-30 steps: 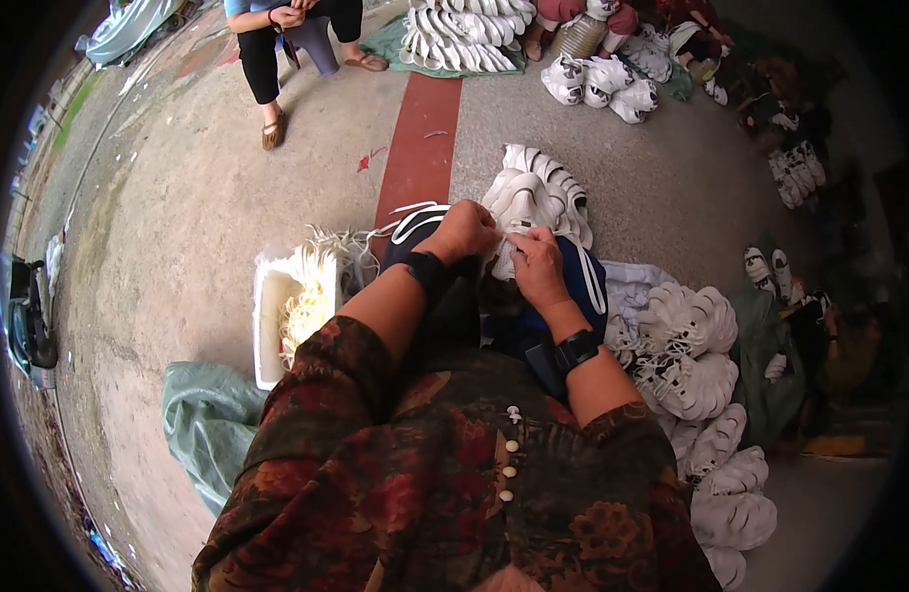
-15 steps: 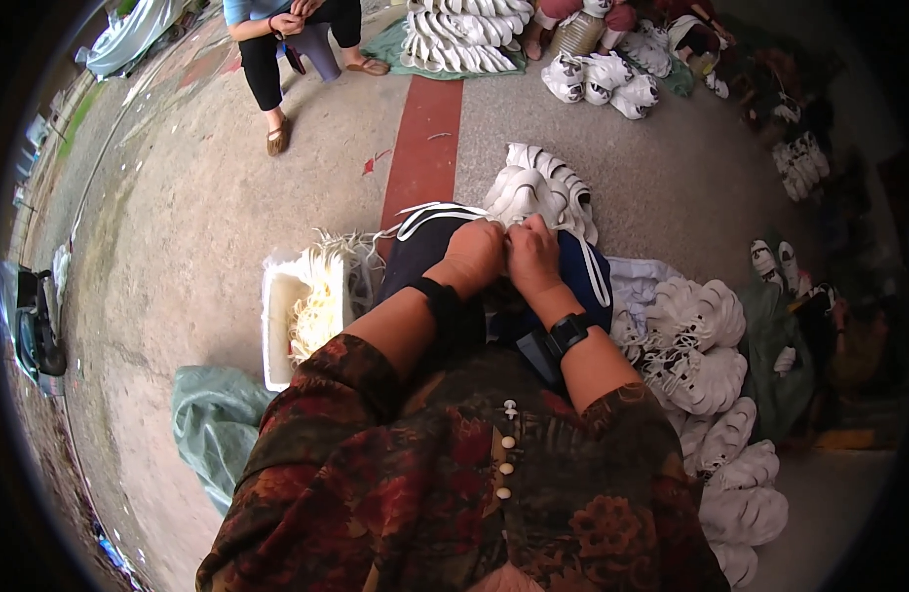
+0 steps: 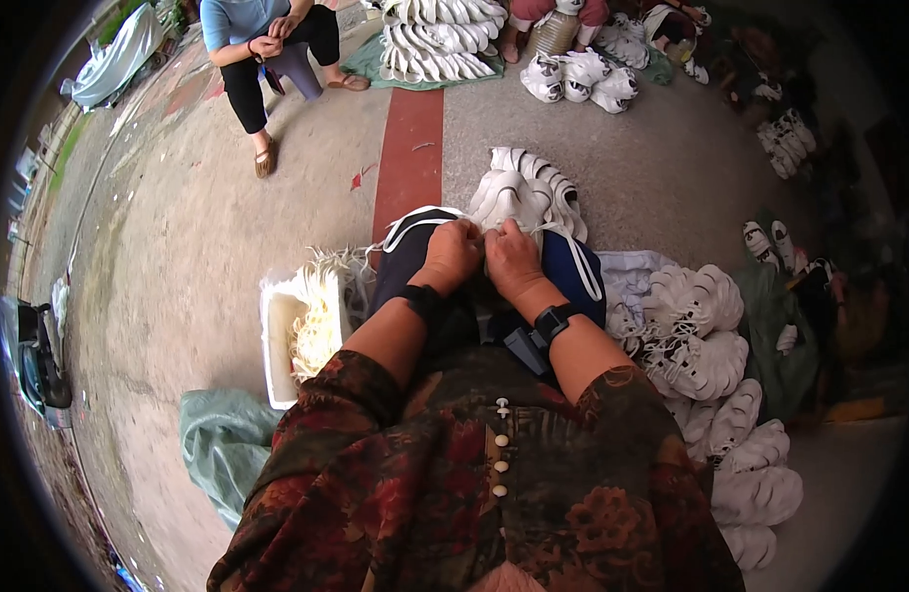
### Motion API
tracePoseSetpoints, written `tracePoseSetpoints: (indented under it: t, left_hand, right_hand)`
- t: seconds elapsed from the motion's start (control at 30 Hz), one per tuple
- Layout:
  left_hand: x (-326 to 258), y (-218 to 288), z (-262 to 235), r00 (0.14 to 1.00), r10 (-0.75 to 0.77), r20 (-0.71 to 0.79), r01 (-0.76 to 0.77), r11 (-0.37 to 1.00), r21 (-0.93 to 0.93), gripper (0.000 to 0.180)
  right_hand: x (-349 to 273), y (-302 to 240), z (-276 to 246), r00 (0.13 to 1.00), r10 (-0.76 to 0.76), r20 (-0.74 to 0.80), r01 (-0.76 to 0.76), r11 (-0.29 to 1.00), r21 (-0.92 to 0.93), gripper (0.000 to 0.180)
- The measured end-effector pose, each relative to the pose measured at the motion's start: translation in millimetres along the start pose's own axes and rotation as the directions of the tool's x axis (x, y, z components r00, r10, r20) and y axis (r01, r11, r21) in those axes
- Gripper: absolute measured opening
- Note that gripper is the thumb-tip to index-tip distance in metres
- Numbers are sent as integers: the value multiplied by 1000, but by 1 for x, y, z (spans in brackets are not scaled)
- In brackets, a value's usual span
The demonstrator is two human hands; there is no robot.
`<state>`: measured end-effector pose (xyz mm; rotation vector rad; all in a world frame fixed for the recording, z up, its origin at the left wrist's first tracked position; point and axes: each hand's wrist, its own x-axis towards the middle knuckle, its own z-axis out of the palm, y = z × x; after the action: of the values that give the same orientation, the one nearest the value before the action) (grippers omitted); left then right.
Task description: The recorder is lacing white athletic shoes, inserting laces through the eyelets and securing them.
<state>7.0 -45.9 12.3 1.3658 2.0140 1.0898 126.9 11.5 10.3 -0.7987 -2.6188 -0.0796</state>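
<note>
My left hand (image 3: 453,255) and my right hand (image 3: 514,259) meet over my lap, both closed in a pinch at the near end of a white shoe (image 3: 507,197). A flat white shoelace (image 3: 415,222) runs out from under my left fingers and lies over my dark left trouser leg. Beside my right hand, a hanging loop of lace (image 3: 585,271) drapes down the blue cloth on my right knee. What sits exactly between my fingertips is mostly hidden by the hands. Behind the held shoe, more white shoes (image 3: 558,192) are stacked in a nested row.
To my left stands a white foam box (image 3: 277,367) with a bundle of laces (image 3: 316,331). A green plastic sheet (image 3: 223,444) lies nearer. Piled white shoes (image 3: 706,360) line my right side. A person (image 3: 262,49) sits ahead at left, near stacked shoes (image 3: 440,44).
The whole view has shifted slightly, with the scene ahead sliding left. My hands have drawn a little closer to the shoe's near end and stay pinched together.
</note>
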Motion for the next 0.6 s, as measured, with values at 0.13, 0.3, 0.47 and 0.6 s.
tracePoseSetpoints:
  t: [0.13, 0.3, 0.47, 0.6]
  left_hand:
    - [6, -10, 6, 999, 52, 10, -52, 999, 7, 13]
    - [4, -6, 2, 999, 32, 5, -32, 999, -11, 11]
    - [-11, 11, -5, 983, 177, -51, -176, 984, 38, 13]
    - [-15, 39, 2, 816, 577, -32, -576, 807, -133, 15]
  right_hand:
    - [3, -3, -2, 999, 38, 16, -39, 995, 94, 5]
    - [-1, 0, -25, 994, -109, -17, 110, 981, 163, 4]
    - [-43, 42, -63, 985, 101, 141, -133, 962, 237, 8]
    - [-40, 43, -66, 982, 175, 70, -186, 838, 513, 11]
